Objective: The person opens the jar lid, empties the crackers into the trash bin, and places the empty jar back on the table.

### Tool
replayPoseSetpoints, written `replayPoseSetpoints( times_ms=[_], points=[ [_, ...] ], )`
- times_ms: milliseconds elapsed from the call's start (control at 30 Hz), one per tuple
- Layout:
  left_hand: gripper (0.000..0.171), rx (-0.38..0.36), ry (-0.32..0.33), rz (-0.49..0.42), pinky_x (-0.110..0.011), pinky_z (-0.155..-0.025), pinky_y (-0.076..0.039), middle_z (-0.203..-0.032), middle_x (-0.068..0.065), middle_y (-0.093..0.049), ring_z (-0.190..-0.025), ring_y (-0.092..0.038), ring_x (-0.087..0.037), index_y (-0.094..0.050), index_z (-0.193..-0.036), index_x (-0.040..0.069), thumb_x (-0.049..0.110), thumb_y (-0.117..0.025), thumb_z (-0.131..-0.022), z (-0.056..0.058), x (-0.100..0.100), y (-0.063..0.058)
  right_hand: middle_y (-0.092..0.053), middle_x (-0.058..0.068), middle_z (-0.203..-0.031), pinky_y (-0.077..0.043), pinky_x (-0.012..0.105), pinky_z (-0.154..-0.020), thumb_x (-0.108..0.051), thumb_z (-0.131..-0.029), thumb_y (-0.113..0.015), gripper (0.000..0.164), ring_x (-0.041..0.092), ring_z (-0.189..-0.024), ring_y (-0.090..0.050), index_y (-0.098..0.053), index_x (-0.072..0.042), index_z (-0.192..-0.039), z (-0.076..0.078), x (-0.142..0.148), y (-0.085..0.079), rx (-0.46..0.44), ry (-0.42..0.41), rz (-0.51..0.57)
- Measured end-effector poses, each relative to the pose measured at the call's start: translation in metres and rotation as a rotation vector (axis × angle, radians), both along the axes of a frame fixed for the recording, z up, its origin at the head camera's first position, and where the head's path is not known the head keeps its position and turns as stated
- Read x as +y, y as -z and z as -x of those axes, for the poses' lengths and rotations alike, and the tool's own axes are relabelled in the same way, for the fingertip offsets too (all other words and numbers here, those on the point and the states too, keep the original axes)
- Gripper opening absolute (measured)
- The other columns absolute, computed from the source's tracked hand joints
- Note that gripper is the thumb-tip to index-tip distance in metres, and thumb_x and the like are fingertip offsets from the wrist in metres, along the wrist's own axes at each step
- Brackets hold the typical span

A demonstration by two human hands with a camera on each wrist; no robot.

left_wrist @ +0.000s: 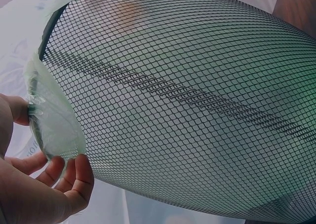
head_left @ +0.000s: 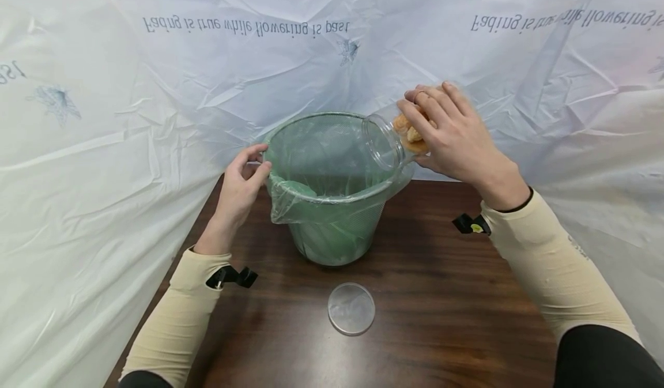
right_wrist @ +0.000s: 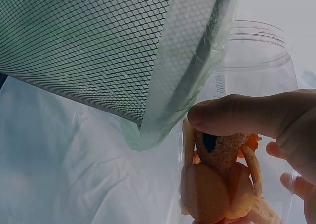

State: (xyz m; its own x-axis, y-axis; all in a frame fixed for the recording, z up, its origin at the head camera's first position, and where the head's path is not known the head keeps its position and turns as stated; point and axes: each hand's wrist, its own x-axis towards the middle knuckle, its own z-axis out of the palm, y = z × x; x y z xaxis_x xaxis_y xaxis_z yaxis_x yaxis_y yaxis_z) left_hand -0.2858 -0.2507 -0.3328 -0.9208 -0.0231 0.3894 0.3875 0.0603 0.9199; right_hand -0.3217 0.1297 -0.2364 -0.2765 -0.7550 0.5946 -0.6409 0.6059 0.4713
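A mesh wastebasket (head_left: 332,232) lined with a thin green plastic bag (head_left: 301,203) stands upright on the table. My left hand (head_left: 241,186) pinches its left rim and the folded-over bag, thumb on one side and fingers on the other, as the left wrist view shows. My right hand (head_left: 448,137) grips a clear plastic jar (head_left: 381,143), tilted with its uncovered mouth over the basket's right rim. Orange and tan snack-like pieces (right_wrist: 212,184) sit in the lower part of the jar, partly hidden by the fingers in the head view.
A round clear lid (head_left: 351,309) lies flat on the dark wooden table (head_left: 441,296) in front of the basket. White printed plastic sheeting (head_left: 249,71) hangs behind and along both sides. Each wrist carries a black camera mount (head_left: 471,224).
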Motion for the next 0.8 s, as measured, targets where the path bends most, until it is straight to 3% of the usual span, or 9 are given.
replayPoseSetpoints(
  times_ms=[367, 633, 800],
  points=[
    [0.043, 0.004, 0.001, 0.003, -0.020, -0.063, -0.047, -0.105, -0.002, -0.043, -0.084, -0.053, -0.011, -0.049, -0.136, -0.003, 0.010, -0.057, -0.096, 0.0007, -0.0004, 0.0012, -0.051, 0.021, -0.135, -0.031, 0.058, -0.110, -0.021, -0.057, -0.090, 0.100, 0.039, -0.130, -0.044, -0.040, -0.001, -0.143, 0.0020, -0.0006, -0.0007, 0.049, 0.007, -0.043],
    [0.043, 0.003, -0.002, -0.008, -0.021, -0.064, -0.047, -0.104, -0.002, -0.043, -0.084, -0.053, -0.010, -0.049, -0.136, -0.004, 0.009, -0.058, -0.096, 0.0011, 0.0001, 0.0012, -0.052, 0.021, -0.134, -0.033, 0.057, -0.110, -0.019, -0.054, -0.090, 0.103, 0.038, -0.130, -0.045, -0.042, -0.001, -0.143, 0.0047, -0.0018, -0.0004, 0.063, -0.022, -0.041],
    [0.043, 0.007, -0.001, -0.019, -0.020, -0.064, -0.047, -0.104, -0.002, -0.044, -0.083, -0.053, -0.010, -0.049, -0.135, -0.004, 0.008, -0.058, -0.095, 0.0016, 0.0000, 0.0017, -0.053, 0.021, -0.134, -0.034, 0.056, -0.110, -0.018, -0.057, -0.087, 0.097, 0.038, -0.129, -0.046, -0.044, -0.002, -0.142, 0.0060, -0.0024, -0.0002, 0.081, -0.042, -0.032]
  ],
)
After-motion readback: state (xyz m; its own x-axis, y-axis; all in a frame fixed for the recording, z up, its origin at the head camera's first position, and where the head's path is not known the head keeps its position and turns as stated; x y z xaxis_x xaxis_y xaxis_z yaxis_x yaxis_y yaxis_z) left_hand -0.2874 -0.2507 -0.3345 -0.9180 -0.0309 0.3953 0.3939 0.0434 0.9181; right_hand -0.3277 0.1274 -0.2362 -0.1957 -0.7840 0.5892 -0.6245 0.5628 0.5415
